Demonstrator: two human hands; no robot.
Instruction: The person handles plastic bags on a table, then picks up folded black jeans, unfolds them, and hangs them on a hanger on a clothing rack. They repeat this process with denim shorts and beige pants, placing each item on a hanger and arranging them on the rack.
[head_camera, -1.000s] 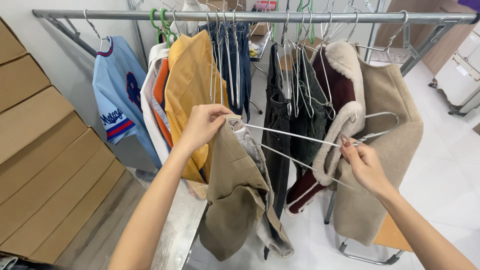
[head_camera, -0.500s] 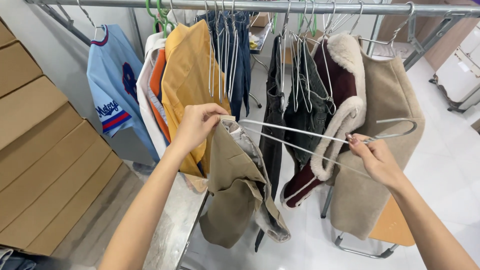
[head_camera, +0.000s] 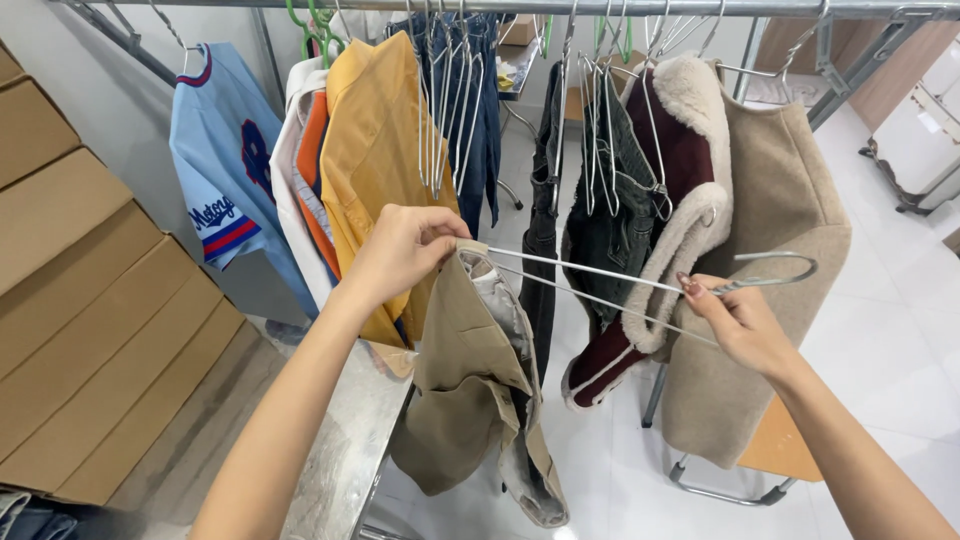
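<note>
My left hand (head_camera: 400, 250) grips the top edge of a khaki garment (head_camera: 470, 390) where it sits on one end of a metal wire hanger (head_camera: 610, 285). My right hand (head_camera: 738, 322) pinches the hanger near its hook end, holding it almost level in front of a clothes rail (head_camera: 600, 8). The khaki garment hangs down in folds below my left hand, its pale lining showing. Behind it hangs a mustard yellow shirt (head_camera: 375, 150).
On the rail hang a light blue jersey (head_camera: 225, 170), dark denim (head_camera: 470, 90), several bare wire hangers (head_camera: 600, 120), a maroon fleece-lined jacket (head_camera: 685, 170) and a beige coat (head_camera: 770, 230). Cardboard boxes (head_camera: 90, 300) are stacked at left. A metal surface (head_camera: 350, 450) lies below.
The rail and clothes fill more of the view than before. Both hands keep their hold while the hanger has tilted slightly, and the khaki garment hangs lower.
</note>
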